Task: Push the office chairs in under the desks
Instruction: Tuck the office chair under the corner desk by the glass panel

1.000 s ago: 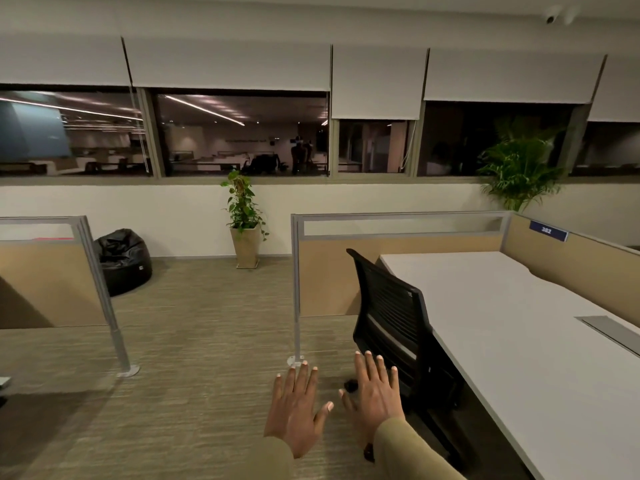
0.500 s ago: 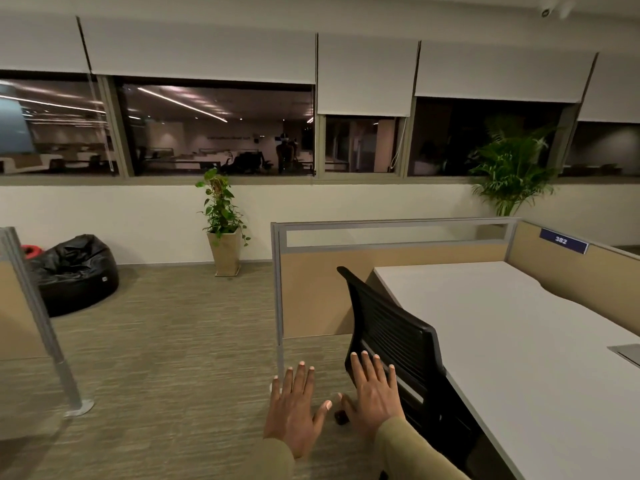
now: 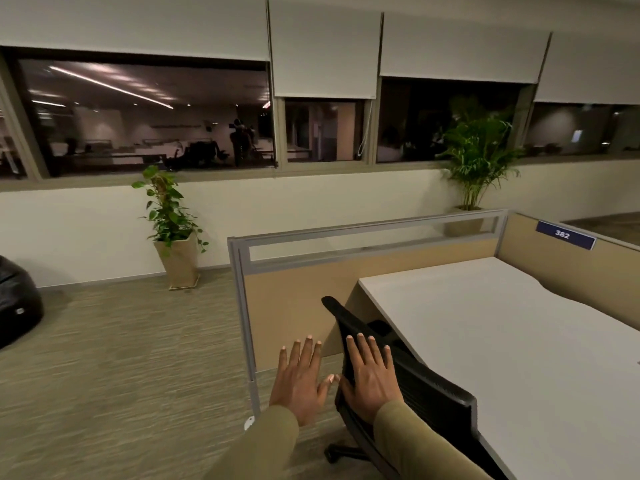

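Observation:
A black mesh-back office chair (image 3: 426, 393) stands at the left edge of a white desk (image 3: 519, 341), its back toward me and its seat mostly under the desktop. My right hand (image 3: 369, 377) is flat with fingers spread, in front of the chair's backrest; I cannot tell if it touches. My left hand (image 3: 299, 379) is also flat and spread, held just left of the chair over the carpet, holding nothing. Both sleeves are olive.
A tan partition with a grey frame (image 3: 242, 306) stands just left of the chair. Its foot (image 3: 250, 422) rests on the carpet near my left arm. A potted plant (image 3: 173, 237) stands by the wall and a black beanbag (image 3: 17, 306) lies at far left. Open carpet spreads left.
The view has moved forward and swung right, so the chair and desk are closer. My right hand now overlaps the chair's backrest; both hands stay flat and spread.

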Tool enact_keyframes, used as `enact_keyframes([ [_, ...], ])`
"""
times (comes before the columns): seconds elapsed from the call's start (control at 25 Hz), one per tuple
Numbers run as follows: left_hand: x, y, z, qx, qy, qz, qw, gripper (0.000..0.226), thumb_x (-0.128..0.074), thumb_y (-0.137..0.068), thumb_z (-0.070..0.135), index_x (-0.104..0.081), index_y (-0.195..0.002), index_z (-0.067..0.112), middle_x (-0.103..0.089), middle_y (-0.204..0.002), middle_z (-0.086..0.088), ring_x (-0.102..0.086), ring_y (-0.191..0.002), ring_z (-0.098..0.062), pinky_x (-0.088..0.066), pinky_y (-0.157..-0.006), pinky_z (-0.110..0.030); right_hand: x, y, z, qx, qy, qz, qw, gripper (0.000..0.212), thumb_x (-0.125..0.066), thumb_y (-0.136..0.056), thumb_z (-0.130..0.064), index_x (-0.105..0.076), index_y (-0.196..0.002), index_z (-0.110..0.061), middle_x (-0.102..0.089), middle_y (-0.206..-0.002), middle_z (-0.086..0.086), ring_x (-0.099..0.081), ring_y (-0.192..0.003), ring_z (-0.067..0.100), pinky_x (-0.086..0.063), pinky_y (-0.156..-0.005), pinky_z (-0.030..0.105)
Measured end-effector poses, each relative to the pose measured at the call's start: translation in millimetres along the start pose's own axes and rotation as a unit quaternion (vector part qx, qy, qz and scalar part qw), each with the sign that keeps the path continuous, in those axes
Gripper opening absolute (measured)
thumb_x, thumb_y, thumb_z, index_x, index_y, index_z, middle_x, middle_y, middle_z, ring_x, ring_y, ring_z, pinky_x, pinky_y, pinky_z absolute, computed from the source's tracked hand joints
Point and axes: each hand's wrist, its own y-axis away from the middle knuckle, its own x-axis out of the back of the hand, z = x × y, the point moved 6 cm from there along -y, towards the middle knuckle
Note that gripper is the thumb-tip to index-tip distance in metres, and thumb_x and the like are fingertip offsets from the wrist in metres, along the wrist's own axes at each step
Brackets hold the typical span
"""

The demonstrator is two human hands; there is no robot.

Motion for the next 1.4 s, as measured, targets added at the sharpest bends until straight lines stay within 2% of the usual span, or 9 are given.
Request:
enact_keyframes([
  [0.16,-1.6,-76.7,-1.9,-0.013,-0.002,0.006,1.000,0.073,-0.015,-0.103,0.060,0.001,-0.162,0.021,0.008,-0.170,-0.005,0.007,-0.156,-0.027,0.007,-0.125,-0.052,-0.9,-71.6,30.3,-0.015,0.003,0.003,1.000,0.081,-0.024,-0.097,-0.064,0.010,-0.157,-0.021,0.004,-0.167,0.009,0.010,-0.152,0.031,0.011,-0.118,0.054],
  [0.36,-1.4,-159.1,5.9,-0.027,0.006,0.015,1.000,0.066,-0.019,-0.105,0.052,-0.004,-0.162,0.021,0.004,-0.170,-0.004,0.004,-0.156,-0.027,0.005,-0.125,-0.052,-12.3,-139.6,64.8,-0.033,0.009,-0.012,0.999,0.081,-0.021,-0.096,-0.066,0.008,-0.157,-0.022,0.006,-0.167,0.009,0.010,-0.152,0.030,0.015,-0.115,0.054],
  [0.68,-14.8,-231.9,-1.8,-0.069,0.012,-0.008,0.998,0.063,-0.022,-0.105,0.051,-0.017,-0.161,0.021,-0.004,-0.170,-0.003,0.000,-0.156,-0.026,0.004,-0.125,-0.052,-28.0,-189.0,80.2,-0.082,-0.003,-0.060,0.995,0.082,-0.017,-0.096,-0.069,0.002,-0.159,-0.021,0.003,-0.167,0.009,0.007,-0.153,0.029,0.009,-0.119,0.054],
  [0.96,-38.6,-250.2,-12.1,-0.169,0.076,-0.057,0.981,0.057,-0.024,-0.105,0.050,-0.037,-0.154,0.023,-0.017,-0.168,-0.002,-0.008,-0.155,-0.025,-0.002,-0.125,-0.050,-30.7,-186.1,84.4,-0.194,0.016,-0.072,0.978,0.081,-0.017,-0.096,-0.070,-0.003,-0.159,-0.022,0.000,-0.167,0.009,0.004,-0.153,0.029,0.006,-0.120,0.055],
  [1.12,-44.2,-246.2,-14.8,-0.198,0.145,-0.042,0.968,0.042,-0.033,-0.105,0.039,-0.058,-0.134,0.023,-0.038,-0.159,0.000,-0.023,-0.151,-0.027,-0.014,-0.123,-0.046,-24.4,-150.3,87.5,-0.295,0.008,-0.045,0.955,0.077,-0.017,-0.095,-0.071,-0.016,-0.157,-0.024,-0.015,-0.166,0.008,-0.013,-0.152,0.027,-0.006,-0.122,0.055],
  [1.2,-43.6,-240.8,-11.7,-0.197,0.150,-0.039,0.968,0.036,-0.034,-0.104,0.034,-0.062,-0.121,0.020,-0.052,-0.146,0.000,-0.032,-0.145,-0.027,-0.023,-0.118,-0.044,-20.4,-114.9,97.9,-0.373,0.000,-0.074,0.925,0.084,-0.013,-0.089,-0.080,-0.039,-0.147,-0.024,-0.038,-0.155,0.009,-0.038,-0.139,0.029,-0.022,-0.117,0.054],
  [1.28,-41.6,-231.8,-9.9,-0.197,0.151,-0.033,0.968,0.034,-0.034,-0.103,0.033,-0.063,-0.114,0.019,-0.058,-0.132,0.000,-0.038,-0.138,-0.028,-0.029,-0.113,-0.046,-18.1,-73.3,105.1,-0.447,-0.027,-0.118,0.886,0.101,-0.004,-0.073,-0.092,-0.064,-0.114,-0.022,-0.065,-0.118,0.005,-0.061,-0.105,0.024,-0.042,-0.101,0.045],
  [1.32,-39.6,-225.5,-10.2,-0.197,0.149,-0.031,0.969,0.033,-0.034,-0.103,0.033,-0.062,-0.112,0.019,-0.059,-0.128,-0.001,-0.039,-0.135,-0.027,-0.030,-0.112,-0.047,-16.5,-54.5,103.6,-0.464,-0.033,-0.124,0.876,0.104,-0.002,-0.066,-0.095,-0.067,-0.099,-0.021,-0.068,-0.099,0.001,-0.063,-0.090,0.020,-0.048,-0.091,0.040],
  [1.4,-38.0,-211.9,-11.4,-0.198,0.137,-0.032,0.970,0.032,-0.033,-0.102,0.034,-0.060,-0.106,0.019,-0.059,-0.122,-0.002,-0.041,-0.128,-0.027,-0.033,-0.108,-0.047,-11.3,-25.4,91.5,-0.464,-0.024,-0.111,0.878,0.098,-0.004,-0.065,-0.095,-0.064,-0.088,-0.020,-0.064,-0.079,-0.003,-0.060,-0.073,0.014,-0.050,-0.074,0.032],
])
